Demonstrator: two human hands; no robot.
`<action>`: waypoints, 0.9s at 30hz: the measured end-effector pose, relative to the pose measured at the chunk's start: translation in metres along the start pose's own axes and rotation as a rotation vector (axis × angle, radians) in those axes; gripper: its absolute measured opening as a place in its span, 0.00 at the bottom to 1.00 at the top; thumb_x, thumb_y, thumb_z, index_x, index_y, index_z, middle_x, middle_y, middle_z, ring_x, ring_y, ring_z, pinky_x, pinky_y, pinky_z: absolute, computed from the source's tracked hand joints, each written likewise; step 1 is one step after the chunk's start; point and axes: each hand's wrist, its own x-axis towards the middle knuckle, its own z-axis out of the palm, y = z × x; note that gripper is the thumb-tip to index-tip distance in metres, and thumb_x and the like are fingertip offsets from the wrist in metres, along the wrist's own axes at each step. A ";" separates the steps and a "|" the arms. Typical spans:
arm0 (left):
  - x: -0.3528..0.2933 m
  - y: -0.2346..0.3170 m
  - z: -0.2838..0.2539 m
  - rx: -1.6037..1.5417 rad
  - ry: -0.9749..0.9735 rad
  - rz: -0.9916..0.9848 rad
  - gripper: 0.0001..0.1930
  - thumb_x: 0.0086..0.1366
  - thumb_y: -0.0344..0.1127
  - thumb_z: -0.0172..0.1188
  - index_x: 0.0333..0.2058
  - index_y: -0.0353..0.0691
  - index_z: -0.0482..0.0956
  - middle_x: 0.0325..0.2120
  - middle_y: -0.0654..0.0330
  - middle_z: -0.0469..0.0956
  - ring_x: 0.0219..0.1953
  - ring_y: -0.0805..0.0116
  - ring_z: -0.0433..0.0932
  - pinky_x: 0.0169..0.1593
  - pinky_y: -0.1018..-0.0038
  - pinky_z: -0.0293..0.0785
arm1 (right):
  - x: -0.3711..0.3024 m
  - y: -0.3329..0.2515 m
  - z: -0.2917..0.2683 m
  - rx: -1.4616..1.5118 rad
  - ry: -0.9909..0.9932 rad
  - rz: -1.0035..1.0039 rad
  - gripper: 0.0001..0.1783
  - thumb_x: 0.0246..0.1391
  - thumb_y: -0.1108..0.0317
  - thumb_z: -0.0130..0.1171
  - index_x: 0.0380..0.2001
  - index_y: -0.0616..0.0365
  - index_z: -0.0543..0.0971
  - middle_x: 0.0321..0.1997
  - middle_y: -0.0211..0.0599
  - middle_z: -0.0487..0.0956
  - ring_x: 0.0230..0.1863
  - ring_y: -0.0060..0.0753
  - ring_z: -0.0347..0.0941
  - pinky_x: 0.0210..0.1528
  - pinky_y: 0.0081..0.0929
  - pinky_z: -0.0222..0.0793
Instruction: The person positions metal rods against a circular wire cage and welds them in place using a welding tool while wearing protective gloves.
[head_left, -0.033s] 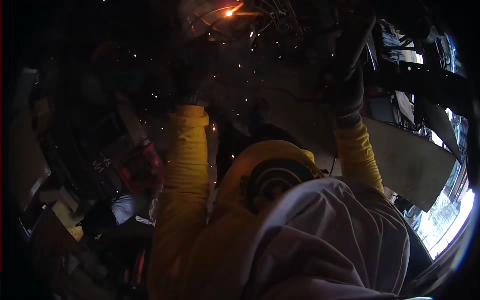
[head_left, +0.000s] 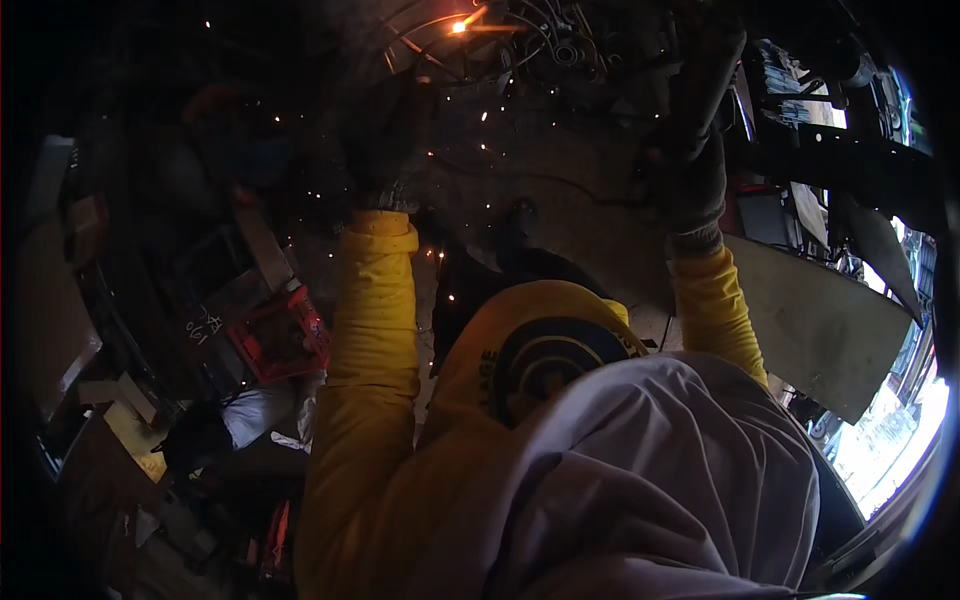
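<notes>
My left hand [head_left: 385, 140], in a dark glove with a grey cuff, reaches forward below a bright orange glowing spot [head_left: 459, 27]. Shadow hides its fingers and anything in them. Sparks scatter around it and down toward my legs. My right hand [head_left: 692, 185], also gloved, is at the far right, closed around the lower end of a thick dark bar [head_left: 712, 85]. Thin curved metal rods [head_left: 425, 52] surround the glow, and a ring-shaped metal part [head_left: 566, 52] lies to its right. Yellow sleeves cover both my forearms.
A red open crate [head_left: 280, 335] stands on the left, near a white cloth-like bundle [head_left: 258, 415]. To the right is a broad flat panel [head_left: 815, 320]. A thin cable [head_left: 560, 180] crosses the floor between my arms. Bright daylight enters at the right edge.
The surroundings look lighter, so the crate, floor and metal parts show more clearly. The sparks lie in different places. Both my arms are where they were.
</notes>
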 end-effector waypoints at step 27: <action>0.006 0.018 -0.006 0.165 -0.134 -0.418 0.12 0.66 0.40 0.63 0.40 0.39 0.86 0.33 0.61 0.85 0.32 0.68 0.81 0.39 0.72 0.78 | 0.000 -0.009 0.010 -0.238 -0.045 -0.182 0.30 0.56 0.66 0.66 0.59 0.63 0.69 0.35 0.34 0.80 0.32 0.27 0.77 0.40 0.27 0.75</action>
